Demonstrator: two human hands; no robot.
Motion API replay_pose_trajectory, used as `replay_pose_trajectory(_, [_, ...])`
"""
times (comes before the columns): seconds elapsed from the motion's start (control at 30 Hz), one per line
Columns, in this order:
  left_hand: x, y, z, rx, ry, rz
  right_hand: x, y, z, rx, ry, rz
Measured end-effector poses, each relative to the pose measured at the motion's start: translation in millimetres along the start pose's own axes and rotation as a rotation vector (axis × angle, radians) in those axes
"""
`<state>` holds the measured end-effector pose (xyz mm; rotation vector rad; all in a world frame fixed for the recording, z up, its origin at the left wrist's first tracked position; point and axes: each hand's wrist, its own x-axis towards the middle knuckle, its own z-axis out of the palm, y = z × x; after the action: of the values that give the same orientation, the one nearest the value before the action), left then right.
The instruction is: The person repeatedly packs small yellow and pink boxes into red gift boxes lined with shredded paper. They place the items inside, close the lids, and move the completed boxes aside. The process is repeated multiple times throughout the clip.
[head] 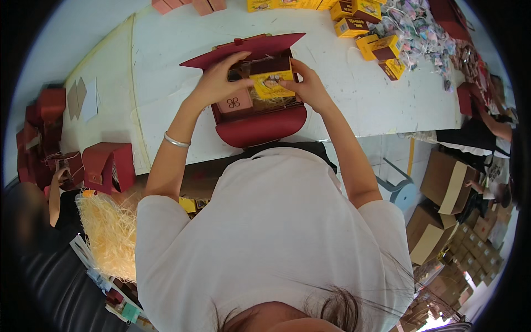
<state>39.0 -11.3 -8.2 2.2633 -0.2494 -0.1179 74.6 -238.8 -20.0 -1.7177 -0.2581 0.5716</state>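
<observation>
A red gift box [261, 128] stands with its lid raised on the white table before me. Inside it lie a pink box [235, 101] with a dark looped emblem, at the left, and pale shredded filler [271, 102]. My right hand [309, 85] grips the right end of a small yellow and brown carton [274, 85] over the right part of the gift box. My left hand [218, 79] reaches over the gift box's left side, fingers spread near the raised lid, its thumb tip by the carton's left edge; whether it touches the carton is unclear.
Yellow cartons [351, 27] and a heap of small clear packets [419, 33] cover the far right of the table [166, 83]. Another red gift box [110, 166] is at the left edge, above a mass of shredded filler [108, 236]. Co-workers' arms show at both sides.
</observation>
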Motion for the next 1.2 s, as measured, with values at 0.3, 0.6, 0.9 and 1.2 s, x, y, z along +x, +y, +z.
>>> replay_pose_trajectory(0.3, [1.1, -18.9, -3.0, -0.051, 0.070, -0.067, 26.0, 1.6, 3.5, 0.180, -0.168, 0.272])
replay_pose_trajectory(0.6, [20.4, 3.3, -16.4, -0.653, -0.363, -0.056, 16.7, -45.9, 1.1, 0.055, -0.122, 0.035])
replay_pose_trajectory(0.9, [15.4, -5.8, 9.4, -1.239, -0.103, -0.137, -38.2, -7.5, 31.5, 0.864, -0.012, 0.065])
replay_pose_trajectory(1.2, [14.8, -23.7, -8.4, -0.517, -0.099, -0.126, -19.9, -1.2, 19.5, 0.388, 0.170, 0.049])
